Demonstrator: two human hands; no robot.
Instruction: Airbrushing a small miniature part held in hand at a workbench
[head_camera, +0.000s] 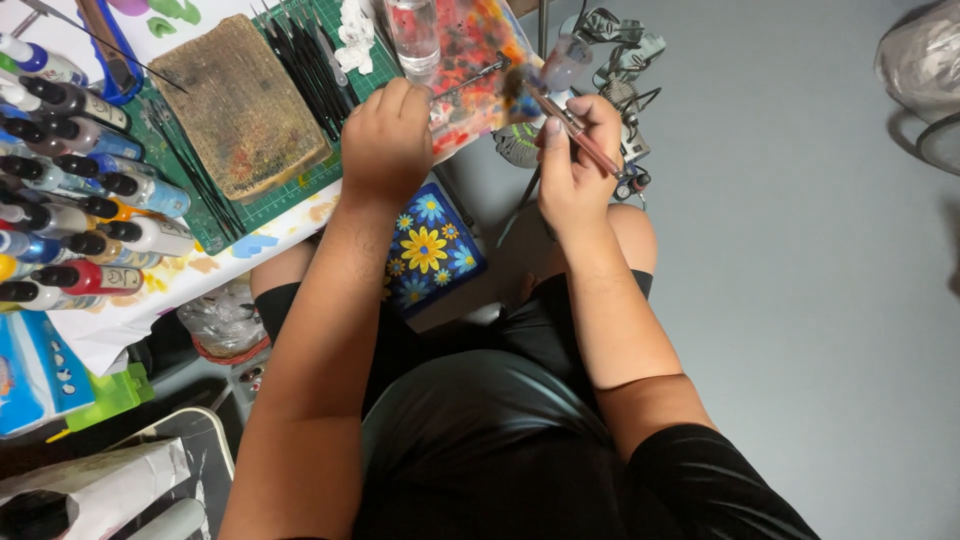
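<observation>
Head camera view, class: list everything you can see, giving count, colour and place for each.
Paint bottles: many, mixed colours with black caps, lying at the left.
Cutting mat: one, green, on the table.
Worn block: one, brown, on the mat.
Fine brushes: several, black, beside the block.
Palette: one, paint-smeared, top centre.
Painted piece: one, blue with yellow flowers, on the lap.
Airbrush: one, metallic pinkish, in the right hand.
Floor: grey, right.
Left hand: at the palette's edge.
Right hand: gripping the airbrush.

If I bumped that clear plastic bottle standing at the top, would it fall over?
Probably. The clear bottle is tall and narrow, so it looks apt to tip, and being round it might then roll. It looks like light plastic. The left hand is close beside it.
</observation>
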